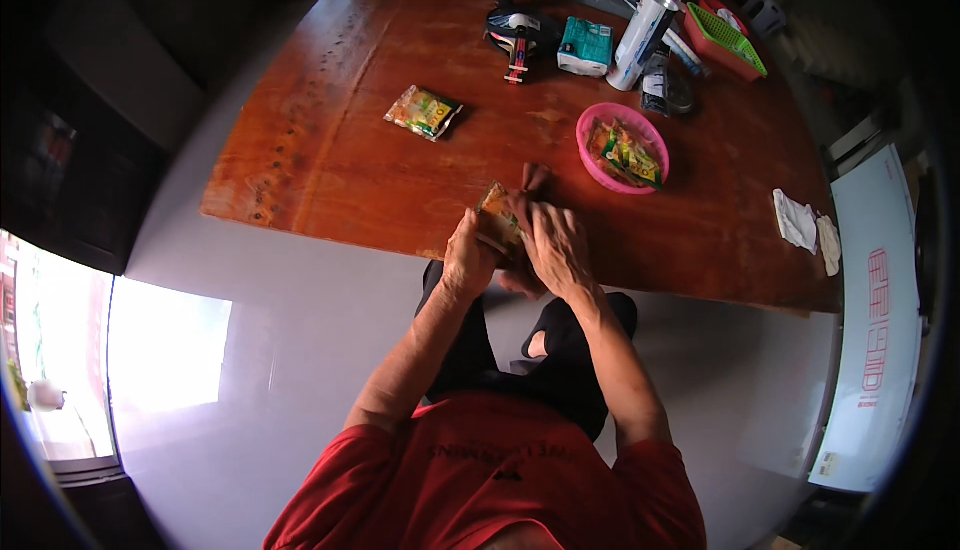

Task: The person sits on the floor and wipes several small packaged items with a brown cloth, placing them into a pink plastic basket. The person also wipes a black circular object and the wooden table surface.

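Observation:
My left hand [468, 260] grips a small yellowish food packet [494, 208] by its left side, at the near edge of the table. Against the packet's right side, my right hand [558, 250] presses a brown cloth [536, 178], whose end sticks out beyond the fingers. The hands partly hide the packet. A similar shiny yellow-and-green packet [424, 113] lies flat on the wooden table [340, 170], farther off to the left. To the right of my hands stands a round pink basket [582, 150] with several packets [630, 157] inside.
Toward the back are a teal tissue pack [586, 47], a white tube [640, 42], a dark bottle [655, 88] and a black item with a strap [517, 40]. A green basket [728, 40] rests in a red one. White cloths [796, 221] lie by the right edge.

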Action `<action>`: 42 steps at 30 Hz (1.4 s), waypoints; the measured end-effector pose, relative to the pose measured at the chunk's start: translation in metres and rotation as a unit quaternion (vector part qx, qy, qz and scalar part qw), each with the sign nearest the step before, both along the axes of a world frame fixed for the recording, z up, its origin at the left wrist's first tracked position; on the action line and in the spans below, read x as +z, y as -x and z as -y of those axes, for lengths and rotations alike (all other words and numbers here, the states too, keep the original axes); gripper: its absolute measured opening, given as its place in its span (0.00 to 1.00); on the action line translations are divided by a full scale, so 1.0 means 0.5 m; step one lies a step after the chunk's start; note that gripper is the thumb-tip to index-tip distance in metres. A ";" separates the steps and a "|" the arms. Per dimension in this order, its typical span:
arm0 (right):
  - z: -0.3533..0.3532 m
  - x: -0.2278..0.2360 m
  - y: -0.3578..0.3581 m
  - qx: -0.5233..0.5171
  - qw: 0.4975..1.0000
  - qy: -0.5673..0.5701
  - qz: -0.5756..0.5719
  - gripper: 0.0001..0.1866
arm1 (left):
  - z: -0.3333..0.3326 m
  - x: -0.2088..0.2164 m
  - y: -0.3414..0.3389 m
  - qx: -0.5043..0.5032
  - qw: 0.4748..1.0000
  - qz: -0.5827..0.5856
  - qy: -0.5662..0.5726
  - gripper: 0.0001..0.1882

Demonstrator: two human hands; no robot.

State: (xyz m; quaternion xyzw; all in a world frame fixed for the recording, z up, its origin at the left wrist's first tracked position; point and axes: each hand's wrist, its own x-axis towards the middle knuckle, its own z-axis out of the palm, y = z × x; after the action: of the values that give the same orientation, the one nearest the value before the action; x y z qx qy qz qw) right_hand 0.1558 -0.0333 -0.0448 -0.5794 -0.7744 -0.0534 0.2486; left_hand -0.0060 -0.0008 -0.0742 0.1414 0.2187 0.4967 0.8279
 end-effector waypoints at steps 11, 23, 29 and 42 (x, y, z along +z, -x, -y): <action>0.077 0.055 -0.096 -0.055 0.969 -0.026 -0.240 0.19 | 0.001 0.033 0.021 -0.045 0.999 -0.004 0.010 0.32; -0.037 0.048 0.122 0.014 0.997 -0.024 -0.065 0.12 | -0.007 0.042 0.017 -0.061 0.998 0.011 -0.023 0.34; 0.065 0.032 0.049 0.142 0.979 0.039 -0.137 0.16 | -0.004 0.025 0.011 -0.068 0.996 0.052 0.035 0.35; -0.007 0.085 0.088 0.070 0.986 -0.081 -0.126 0.18 | -0.018 0.022 0.023 -0.123 0.988 0.012 -0.088 0.24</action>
State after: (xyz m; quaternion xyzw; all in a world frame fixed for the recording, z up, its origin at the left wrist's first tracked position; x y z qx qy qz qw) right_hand 0.1117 -0.0299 -0.0024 -0.5035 -0.7687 -0.0249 0.3936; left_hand -0.0177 0.0082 -0.0633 0.2337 0.1451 0.4097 0.8698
